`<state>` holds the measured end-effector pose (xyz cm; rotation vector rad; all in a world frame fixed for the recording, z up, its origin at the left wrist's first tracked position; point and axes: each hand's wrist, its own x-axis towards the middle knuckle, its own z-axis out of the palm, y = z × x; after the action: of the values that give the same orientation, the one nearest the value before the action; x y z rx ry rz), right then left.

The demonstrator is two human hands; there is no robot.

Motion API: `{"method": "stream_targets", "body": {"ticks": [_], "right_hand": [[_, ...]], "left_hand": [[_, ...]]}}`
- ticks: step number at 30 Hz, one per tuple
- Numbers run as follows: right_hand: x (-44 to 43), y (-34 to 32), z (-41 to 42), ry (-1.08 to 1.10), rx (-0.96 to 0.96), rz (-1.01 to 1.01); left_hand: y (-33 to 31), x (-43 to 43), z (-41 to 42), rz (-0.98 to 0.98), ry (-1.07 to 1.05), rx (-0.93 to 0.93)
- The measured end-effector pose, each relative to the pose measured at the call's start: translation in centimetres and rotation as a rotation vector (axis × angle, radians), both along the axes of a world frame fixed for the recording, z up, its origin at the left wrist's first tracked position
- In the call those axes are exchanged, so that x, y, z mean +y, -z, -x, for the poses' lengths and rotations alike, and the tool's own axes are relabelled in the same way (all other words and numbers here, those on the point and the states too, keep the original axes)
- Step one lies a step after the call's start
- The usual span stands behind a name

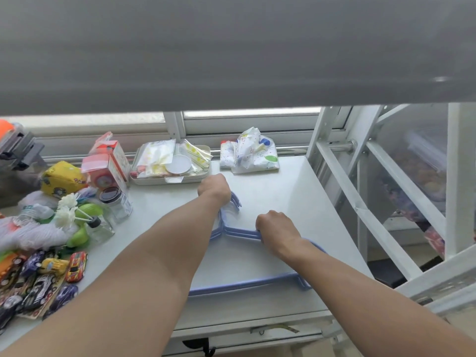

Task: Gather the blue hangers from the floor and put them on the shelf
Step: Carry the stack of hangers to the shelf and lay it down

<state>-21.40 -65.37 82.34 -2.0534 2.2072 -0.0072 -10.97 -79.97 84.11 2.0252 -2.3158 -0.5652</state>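
Observation:
A stack of blue hangers (239,283) lies flat on the white shelf (288,191), hooks pointing away from me. My left hand (215,188) is closed around the hooks at the far end of the stack. My right hand (277,231) grips the right shoulder of the hangers, fingers curled over the blue plastic. My forearms cover the left shoulder and part of the right shoulder of the stack.
Toy cars (38,282), a white flower diffuser (96,225), a small glass jar (116,202) and boxes (108,163) crowd the shelf's left side. A tray of packets (170,163) and a patterned bag (251,152) sit at the back. A white metal frame (373,210) stands on the right.

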Motion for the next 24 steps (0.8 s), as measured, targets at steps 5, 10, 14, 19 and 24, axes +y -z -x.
{"method": "stream_targets", "body": {"ticks": [5,10,14,19,24], "right_hand": [[-0.09,0.02,-0.09,-0.006,-0.004,-0.012],[-0.34,0.09,-0.26,0.024,-0.017,0.002],[-0.37,-0.01,-0.19,0.029,-0.023,-0.012],[-0.25,-0.20,-0.24,0.038,-0.042,-0.024],[-0.35,-0.06,-0.21,0.056,-0.062,-0.012]], "left_hand": [[-0.41,-0.40,0.34,-0.028,-0.012,-0.003],[-0.19,-0.66,0.37,-0.023,-0.034,0.003],[-0.15,-0.74,0.43,-0.010,-0.005,-0.037],[-0.18,-0.88,0.81,0.008,0.011,-0.081],[0.29,-0.89,0.77,0.003,-0.007,-0.108]]}}
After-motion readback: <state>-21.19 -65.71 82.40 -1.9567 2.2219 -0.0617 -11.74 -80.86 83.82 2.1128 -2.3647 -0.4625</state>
